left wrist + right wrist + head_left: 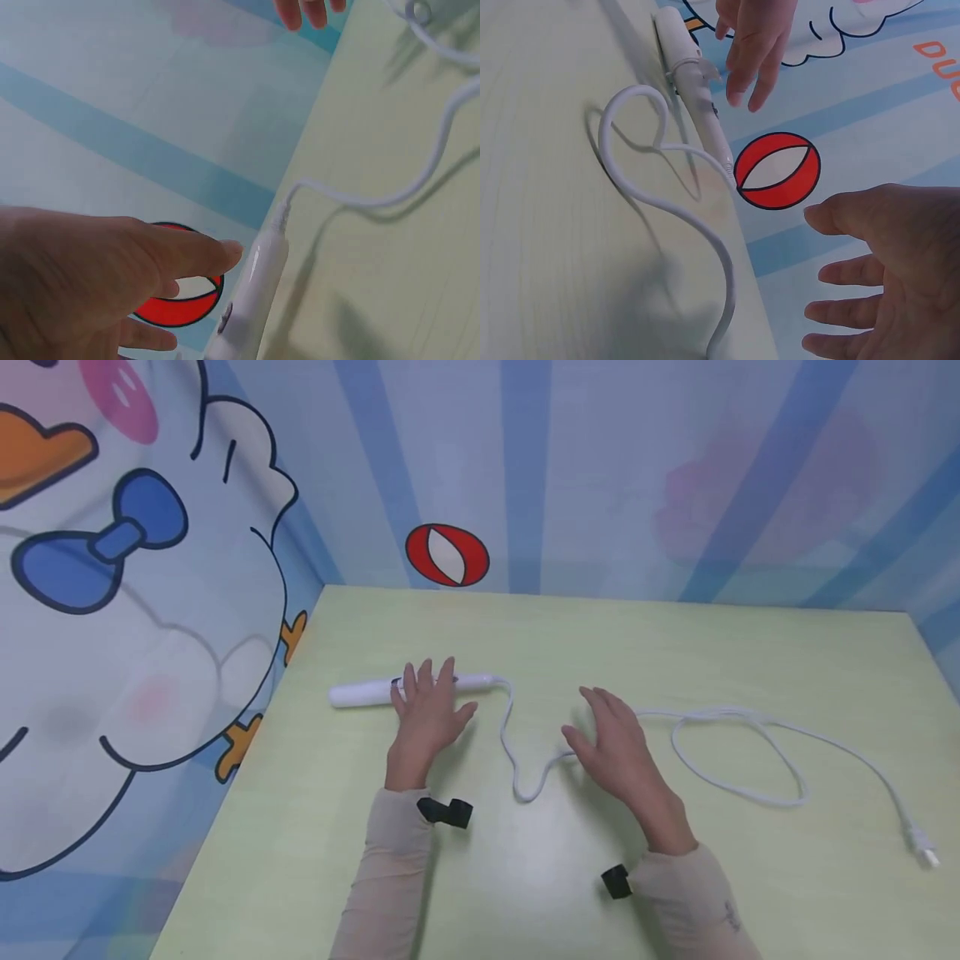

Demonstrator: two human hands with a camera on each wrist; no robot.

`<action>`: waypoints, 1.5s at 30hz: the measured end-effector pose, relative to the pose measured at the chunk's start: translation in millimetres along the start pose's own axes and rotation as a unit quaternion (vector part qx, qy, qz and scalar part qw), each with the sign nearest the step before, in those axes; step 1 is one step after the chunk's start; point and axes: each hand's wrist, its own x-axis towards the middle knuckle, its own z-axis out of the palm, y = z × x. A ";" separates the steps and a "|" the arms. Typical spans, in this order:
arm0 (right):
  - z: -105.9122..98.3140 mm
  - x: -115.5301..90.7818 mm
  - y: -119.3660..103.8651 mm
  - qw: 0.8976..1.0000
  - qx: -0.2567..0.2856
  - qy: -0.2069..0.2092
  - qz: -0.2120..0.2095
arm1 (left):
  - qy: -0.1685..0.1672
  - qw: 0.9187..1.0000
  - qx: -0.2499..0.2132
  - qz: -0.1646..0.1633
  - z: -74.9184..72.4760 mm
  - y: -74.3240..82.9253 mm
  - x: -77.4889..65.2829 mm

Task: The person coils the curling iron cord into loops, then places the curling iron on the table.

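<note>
A white curling iron lies on the table at left centre, its thick end pointing left. My left hand is over its middle with fingers straight and spread, hiding part of it in the head view. In the left wrist view, the thumb is beside the handle, apart from it. A small tab stands out from the body in the right wrist view. From the handle's right end a white cord dips toward me and passes under my right hand, which hovers with fingers extended, holding nothing.
On the right, the cord makes a loose loop and runs to a white plug near the table's right side. The pale table meets a wall covering with blue stripes and cartoon prints at the back and left.
</note>
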 end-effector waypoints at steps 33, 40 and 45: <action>37.5 13.2 -16.3 0.995 0.054 -0.067 -0.040 | -0.041 0.998 0.028 -0.039 -13.7 -61.3 33.7; 47.0 12.6 -23.2 0.991 0.077 -0.113 -0.007 | -0.037 0.998 0.038 -0.039 -13.2 -65.1 35.4; 51.0 14.2 -27.1 0.989 0.087 -0.121 0.005 | -0.020 0.998 0.046 -0.030 -11.9 -69.0 36.1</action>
